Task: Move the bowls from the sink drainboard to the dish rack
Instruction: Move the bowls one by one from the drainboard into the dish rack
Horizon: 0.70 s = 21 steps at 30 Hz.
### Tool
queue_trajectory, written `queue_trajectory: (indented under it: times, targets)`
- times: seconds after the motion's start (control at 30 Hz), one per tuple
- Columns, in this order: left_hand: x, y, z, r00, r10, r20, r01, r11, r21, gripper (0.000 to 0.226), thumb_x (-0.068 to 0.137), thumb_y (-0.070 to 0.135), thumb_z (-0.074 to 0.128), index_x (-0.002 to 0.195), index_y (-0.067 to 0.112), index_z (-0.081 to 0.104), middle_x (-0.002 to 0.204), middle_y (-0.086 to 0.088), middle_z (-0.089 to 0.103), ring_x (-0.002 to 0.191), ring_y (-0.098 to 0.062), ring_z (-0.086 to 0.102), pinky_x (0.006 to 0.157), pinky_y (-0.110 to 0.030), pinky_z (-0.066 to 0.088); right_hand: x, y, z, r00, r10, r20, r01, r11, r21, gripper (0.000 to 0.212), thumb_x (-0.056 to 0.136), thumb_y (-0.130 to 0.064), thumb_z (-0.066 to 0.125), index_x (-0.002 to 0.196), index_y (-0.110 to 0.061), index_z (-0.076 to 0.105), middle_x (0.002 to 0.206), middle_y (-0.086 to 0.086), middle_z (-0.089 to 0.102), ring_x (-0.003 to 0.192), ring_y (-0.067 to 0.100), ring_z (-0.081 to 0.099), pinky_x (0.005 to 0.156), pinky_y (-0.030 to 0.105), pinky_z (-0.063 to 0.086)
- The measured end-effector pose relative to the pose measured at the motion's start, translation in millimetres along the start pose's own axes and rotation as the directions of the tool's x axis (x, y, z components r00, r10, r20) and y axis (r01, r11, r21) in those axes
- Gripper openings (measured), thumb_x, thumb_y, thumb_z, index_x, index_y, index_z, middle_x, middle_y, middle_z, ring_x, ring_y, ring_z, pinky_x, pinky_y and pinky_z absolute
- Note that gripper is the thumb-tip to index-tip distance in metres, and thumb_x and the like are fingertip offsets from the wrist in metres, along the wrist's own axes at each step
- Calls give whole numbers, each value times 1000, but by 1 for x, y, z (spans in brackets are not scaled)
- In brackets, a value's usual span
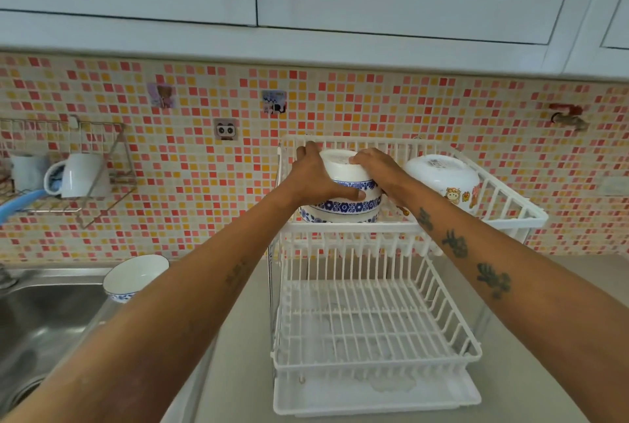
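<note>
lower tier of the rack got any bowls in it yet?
No. The lower tier shows only bare white wires; the blue-patterned bowls and the cartoon-print bowl sit upside down on the upper tier.

Your grey surface [531,347] carries the white two-level dish rack [374,364], standing on its drip tray [374,402]. At nine o'clock from the rack, one blue-patterned bowl [134,278] sits upright on the steel sink drainboard [61,273].

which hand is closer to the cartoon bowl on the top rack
Right. The right hand grips the blue bowl beside the cartoon bowl; the left hand holds its far side.
</note>
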<state>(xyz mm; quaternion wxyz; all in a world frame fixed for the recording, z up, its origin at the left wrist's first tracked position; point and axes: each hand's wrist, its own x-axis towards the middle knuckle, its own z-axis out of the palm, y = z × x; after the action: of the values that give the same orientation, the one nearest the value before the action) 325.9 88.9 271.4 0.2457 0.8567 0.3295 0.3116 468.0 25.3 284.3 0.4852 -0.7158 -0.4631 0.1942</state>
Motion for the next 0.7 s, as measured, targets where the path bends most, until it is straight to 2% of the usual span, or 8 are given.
queue_trajectory:
  times: [0.1,0.17,0.23,0.37,0.47,0.6,0.7]
  targets:
    - [-2,0,0,1000,-6,23,5,999,35,122,52,49,90,143,3,23,141,-12,34,129,-29,43,103,-42,46,0,1,1,1000,0,14,1,999,-34,42,91,-29,53,130,-16,52,130,7,58,105,22,59,91,38,49]
    - [-3,0,1,999,-8,43,5,998,62,125,53,49,90,145,2,20,142,-13,32,130,-29,42,103,-43,46,-1,2,1,1000,5,24,-4,998,-61,45,92,-28,52,135,-15,50,133,8,56,106,22,58,93,38,49]
    - [-3,0,1,999,-6,50,2,997,78,127,53,49,90,146,1,18,144,-14,30,132,-29,40,105,-43,44,-1,2,2,1000,9,24,-7,997,-75,45,93,-28,52,136,-15,49,134,8,56,104,21,58,91,37,49]
    - [-1,-2,3,997,-15,73,8,995,99,128,53,51,89,146,2,15,144,-13,26,134,-28,35,108,-43,41,-4,0,3,1000,4,16,-2,996,-86,43,94,-28,50,136,-16,49,133,7,56,101,20,56,75,28,48]
    - [2,-5,5,995,-29,97,20,996,88,128,56,53,87,147,4,13,144,-12,23,138,-28,29,112,-44,36,-4,1,4,1000,4,11,-3,997,-83,44,95,-28,48,137,-18,49,136,7,56,105,20,56,87,33,47]
    - [6,-5,6,990,-90,108,94,995,-37,126,58,63,80,149,9,11,147,-10,23,140,-29,27,114,-46,33,-6,3,4,1000,-7,12,8,996,-87,43,95,-31,47,138,-21,49,137,5,55,109,20,56,85,31,48]
    - [7,-6,5,990,-108,95,120,983,-138,119,66,69,70,151,11,9,152,-11,21,142,-32,25,114,-50,32,-9,4,4,999,-39,1,39,993,-114,47,95,-37,46,141,-24,46,147,5,46,127,24,50,103,39,43]
